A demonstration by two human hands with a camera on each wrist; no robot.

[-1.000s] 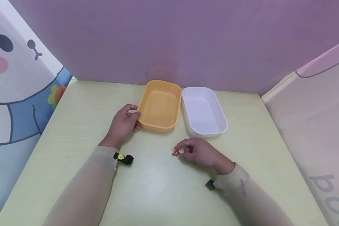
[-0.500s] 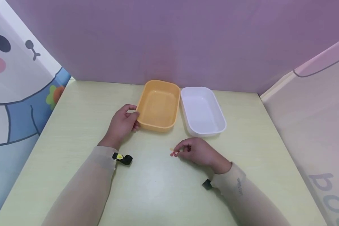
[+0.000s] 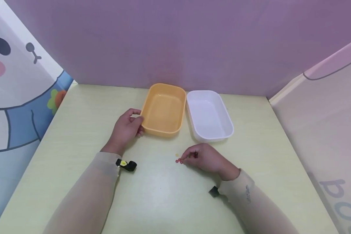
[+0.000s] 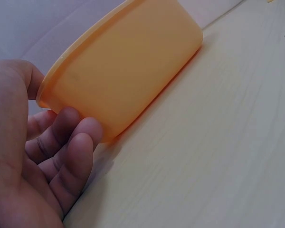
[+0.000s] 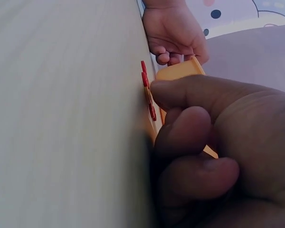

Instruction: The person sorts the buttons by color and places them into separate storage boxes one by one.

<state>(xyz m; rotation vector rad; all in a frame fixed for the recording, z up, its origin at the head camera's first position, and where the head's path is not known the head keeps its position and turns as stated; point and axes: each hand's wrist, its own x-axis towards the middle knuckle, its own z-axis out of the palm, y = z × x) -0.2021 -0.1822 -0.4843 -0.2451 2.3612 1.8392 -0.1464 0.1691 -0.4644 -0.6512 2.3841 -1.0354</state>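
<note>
My left hand [image 3: 125, 128] grips the near left side of an orange-yellow tray [image 3: 144, 130]; in the left wrist view, loosely curled fingers [image 4: 78, 161] lie against its outer wall. Low over the table, my right hand [image 3: 206, 158] pinches the edge of a small red flower-shaped piece [image 3: 176, 161] between thumb and index finger. Close up in the right wrist view, the red piece [image 5: 145, 79] shows nearly edge-on beside the thumb; the index finger is mostly hidden. A tiny yellowish piece [image 3: 176, 155] lies on the table just beyond the red one.
A white tray [image 3: 231, 131] stands right of the orange-yellow one, close beside it. A purple wall [image 3: 175, 42] rises behind both. The pale table [image 3: 158, 201] carries both forearms, each with a black strap at the wrist.
The red flower-shaped piece has shifted slightly left and down and shows smaller, with less of it visible. More of the yellowish piece shows. My left hand keeps its grip on the tray.
</note>
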